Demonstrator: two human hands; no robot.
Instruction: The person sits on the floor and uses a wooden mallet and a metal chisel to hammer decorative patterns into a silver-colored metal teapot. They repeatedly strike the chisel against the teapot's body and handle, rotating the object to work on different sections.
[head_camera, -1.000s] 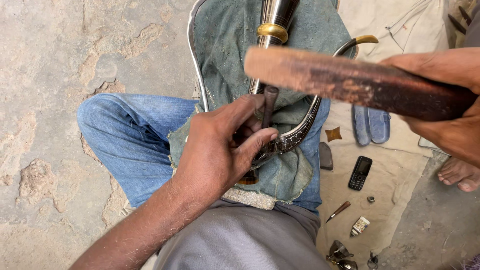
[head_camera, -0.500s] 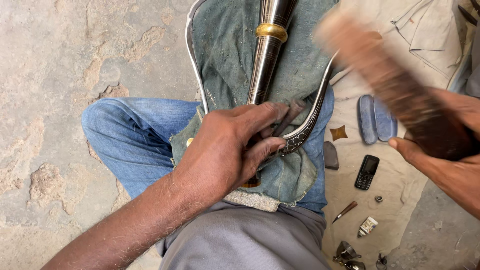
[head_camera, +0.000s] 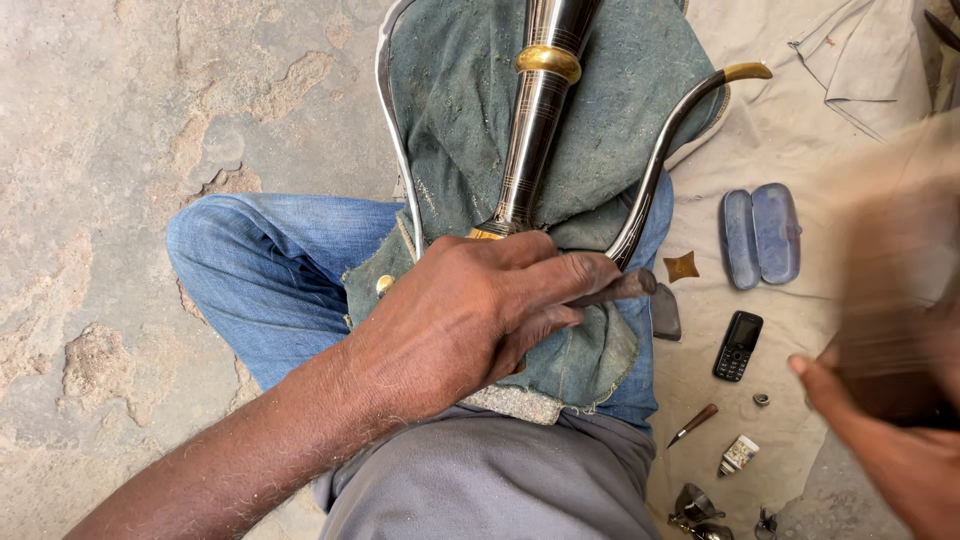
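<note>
A seated craftsperson works on a dark metal staff (head_camera: 540, 120) with a brass collar (head_camera: 548, 62), laid lengthwise over a green cloth (head_camera: 600, 130) on the lap. The left hand (head_camera: 470, 310) is clamped over the staff's lower end and pins a short punch-like tool (head_camera: 615, 290) against a curved metal arm (head_camera: 660, 150). The right hand (head_camera: 890, 440) is well apart at the frame's edge, closed on a wooden mallet (head_camera: 890, 300) — blurred in motion. The piece looks largely formed and polished; fitting at the joint appears unfinished, though the hand hides it. A spectacle case (head_camera: 760, 235), a small phone (head_camera: 738, 345) and loose tools lie on the beige sheet (head_camera: 850, 120) beside the leg.
</note>
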